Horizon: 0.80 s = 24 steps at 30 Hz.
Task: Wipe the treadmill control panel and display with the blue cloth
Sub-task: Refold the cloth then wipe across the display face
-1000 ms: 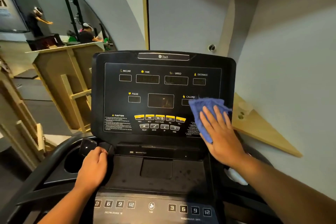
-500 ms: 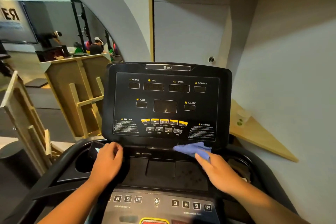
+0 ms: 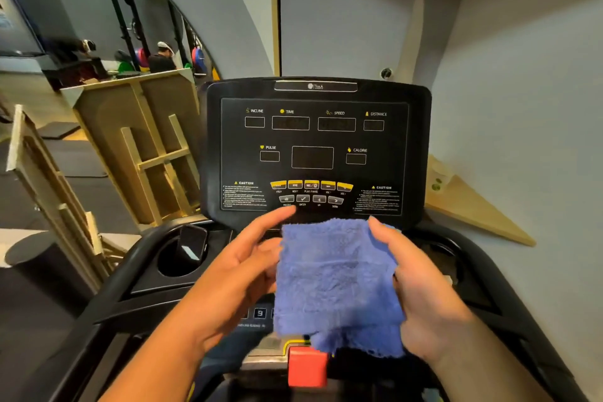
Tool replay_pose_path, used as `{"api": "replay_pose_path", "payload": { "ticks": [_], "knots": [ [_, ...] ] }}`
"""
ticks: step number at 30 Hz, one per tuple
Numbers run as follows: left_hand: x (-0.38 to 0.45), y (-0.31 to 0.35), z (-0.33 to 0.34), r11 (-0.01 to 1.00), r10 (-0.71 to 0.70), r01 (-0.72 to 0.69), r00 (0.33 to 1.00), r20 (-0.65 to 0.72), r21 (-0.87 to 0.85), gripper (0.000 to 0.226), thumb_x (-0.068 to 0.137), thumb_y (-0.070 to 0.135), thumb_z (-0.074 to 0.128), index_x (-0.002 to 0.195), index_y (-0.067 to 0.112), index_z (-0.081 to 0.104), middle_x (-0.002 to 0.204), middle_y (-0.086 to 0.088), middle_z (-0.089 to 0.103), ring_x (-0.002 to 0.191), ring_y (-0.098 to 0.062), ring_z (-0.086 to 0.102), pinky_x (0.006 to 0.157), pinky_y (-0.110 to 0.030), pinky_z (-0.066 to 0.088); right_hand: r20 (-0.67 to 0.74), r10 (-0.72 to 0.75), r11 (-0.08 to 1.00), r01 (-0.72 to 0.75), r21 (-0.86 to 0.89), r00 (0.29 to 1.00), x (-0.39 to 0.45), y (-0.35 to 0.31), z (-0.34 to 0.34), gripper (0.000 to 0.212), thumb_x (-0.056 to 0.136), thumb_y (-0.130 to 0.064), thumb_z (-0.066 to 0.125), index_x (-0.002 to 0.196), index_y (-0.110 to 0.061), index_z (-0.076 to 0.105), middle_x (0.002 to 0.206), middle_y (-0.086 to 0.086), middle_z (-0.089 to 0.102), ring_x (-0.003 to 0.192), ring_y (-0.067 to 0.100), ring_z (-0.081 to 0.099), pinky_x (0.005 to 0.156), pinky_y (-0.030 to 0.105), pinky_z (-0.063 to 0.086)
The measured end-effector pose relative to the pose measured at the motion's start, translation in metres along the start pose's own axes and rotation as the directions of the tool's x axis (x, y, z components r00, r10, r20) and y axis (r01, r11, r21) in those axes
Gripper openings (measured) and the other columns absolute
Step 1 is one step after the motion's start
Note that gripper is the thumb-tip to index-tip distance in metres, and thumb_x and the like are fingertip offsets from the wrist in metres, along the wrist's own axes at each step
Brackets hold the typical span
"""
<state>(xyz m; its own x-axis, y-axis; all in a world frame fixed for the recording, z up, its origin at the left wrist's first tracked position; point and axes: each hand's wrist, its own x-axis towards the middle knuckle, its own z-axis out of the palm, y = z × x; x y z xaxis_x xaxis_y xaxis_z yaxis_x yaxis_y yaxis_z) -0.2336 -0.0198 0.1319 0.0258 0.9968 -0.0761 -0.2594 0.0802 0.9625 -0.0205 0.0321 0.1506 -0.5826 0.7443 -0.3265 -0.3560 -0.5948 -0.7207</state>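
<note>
The blue cloth [image 3: 332,277] hangs spread out in the air, just below and in front of the treadmill's black control panel [image 3: 313,157]. My right hand [image 3: 421,290] grips its right edge, thumb on the front near the top corner. My left hand [image 3: 235,271] holds the left edge, index finger stretched up toward the panel's lower buttons. The cloth touches neither the panel nor its dark display windows. It hides most of the lower console with the number keys.
A red stop button [image 3: 306,365] sits under the cloth at the console's near edge. A phone [image 3: 192,245] stands in the left cup holder. Wooden frames [image 3: 140,147] lean at the left. A wooden shelf [image 3: 473,206] juts from the right wall.
My right hand drew the cloth off the panel's right side, down to the ledge, then up into the air. My left hand left the console's left ledge and took the cloth's other edge.
</note>
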Motion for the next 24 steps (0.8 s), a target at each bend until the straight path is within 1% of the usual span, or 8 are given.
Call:
{"api": "replay_pose_path", "payload": {
  "ticks": [2,4,7,11,14,19,22,24],
  "knots": [
    [-0.006,-0.001,-0.007,1.000,-0.007,0.007,1.000,-0.014,-0.021,0.036,0.091,0.018,0.073,0.123,0.033,0.072,0.122,-0.015,0.072,0.108,-0.029,0.065,0.092,-0.038,0.054,0.009,0.034,0.999,-0.034,0.004,0.999,-0.003,0.007,0.005,0.062,0.093,-0.059,0.042,0.119,-0.012,0.073,0.125,0.020,0.068,0.111,0.034,0.068,0.087,0.043,0.058],
    [-0.012,-0.003,-0.013,1.000,-0.002,0.003,0.998,-0.060,0.011,0.032,0.077,0.027,0.080,0.109,0.026,0.079,0.112,-0.011,0.074,0.099,-0.028,0.065,0.085,-0.036,0.053,0.079,0.047,0.998,-0.051,0.046,0.996,-0.005,0.012,0.009,0.068,0.096,-0.059,0.033,0.124,-0.010,0.070,0.131,0.020,0.065,0.118,0.035,0.064,0.095,0.045,0.055],
    [-0.017,-0.006,-0.023,1.000,0.023,-0.025,0.991,-0.135,-0.011,0.026,0.070,0.024,0.087,0.095,0.022,0.083,0.103,-0.010,0.077,0.089,-0.022,0.069,0.075,-0.028,0.057,0.085,-0.028,0.997,0.022,0.067,0.996,-0.004,0.019,0.014,0.056,0.097,-0.037,0.031,0.136,-0.010,0.058,0.131,0.018,0.065,0.121,0.037,0.062,0.096,0.049,0.052],
    [-0.025,-0.002,-0.042,0.996,0.067,-0.075,0.990,-0.127,-0.056,0.065,0.045,0.046,0.100,0.101,0.018,0.082,0.110,-0.013,0.077,0.091,-0.022,0.074,0.073,-0.028,0.060,0.116,-0.146,0.989,0.144,0.028,0.982,-0.004,0.023,0.017,0.057,0.088,-0.009,0.029,0.139,-0.020,0.053,0.131,0.012,0.066,0.117,0.034,0.065,0.084,0.044,0.060],
    [-0.027,0.003,-0.053,0.993,0.089,-0.098,0.990,-0.114,-0.072,0.068,0.042,0.043,0.102,0.101,0.018,0.081,0.107,-0.014,0.077,0.090,-0.024,0.075,0.072,-0.029,0.060,0.147,-0.206,0.976,0.213,-0.034,0.967,-0.005,0.023,0.023,0.066,0.085,0.005,0.025,0.139,-0.021,0.053,0.131,0.016,0.065,0.118,0.036,0.064,0.085,0.042,0.059],
    [-0.031,0.012,-0.064,0.992,0.088,-0.096,0.991,-0.105,-0.077,0.070,0.040,0.048,0.101,0.099,0.016,0.082,0.106,-0.015,0.077,0.085,-0.024,0.073,0.071,-0.030,0.061,0.152,-0.259,0.961,0.270,-0.060,0.954,-0.008,0.023,0.037,0.063,0.081,0.013,0.023,0.120,-0.007,0.068,0.125,0.023,0.066,0.115,0.040,0.065,0.090,0.050,0.056],
    [-0.034,0.017,-0.070,0.992,0.089,-0.096,0.992,-0.086,-0.086,0.071,0.039,0.044,0.099,0.101,0.013,0.082,0.104,-0.013,0.077,0.081,-0.022,0.066,0.066,-0.025,0.059,0.151,-0.286,0.940,0.308,-0.146,0.946,-0.012,0.023,0.044,0.052,0.078,0.010,0.035,0.109,-0.007,0.073,0.121,0.021,0.069,0.113,0.035,0.067,0.090,0.043,0.056],
    [-0.036,0.021,-0.071,0.989,0.099,-0.106,0.993,-0.066,-0.106,0.068,0.037,0.038,0.099,0.097,0.012,0.082,0.097,-0.013,0.078,0.072,-0.018,0.070,0.061,-0.023,0.057,0.144,-0.303,0.915,0.330,-0.233,0.942,-0.015,0.023,0.048,0.050,0.084,0.014,0.036,0.104,-0.010,0.076,0.117,0.019,0.071,0.108,0.031,0.069,0.087,0.039,0.058]
  ]
}}
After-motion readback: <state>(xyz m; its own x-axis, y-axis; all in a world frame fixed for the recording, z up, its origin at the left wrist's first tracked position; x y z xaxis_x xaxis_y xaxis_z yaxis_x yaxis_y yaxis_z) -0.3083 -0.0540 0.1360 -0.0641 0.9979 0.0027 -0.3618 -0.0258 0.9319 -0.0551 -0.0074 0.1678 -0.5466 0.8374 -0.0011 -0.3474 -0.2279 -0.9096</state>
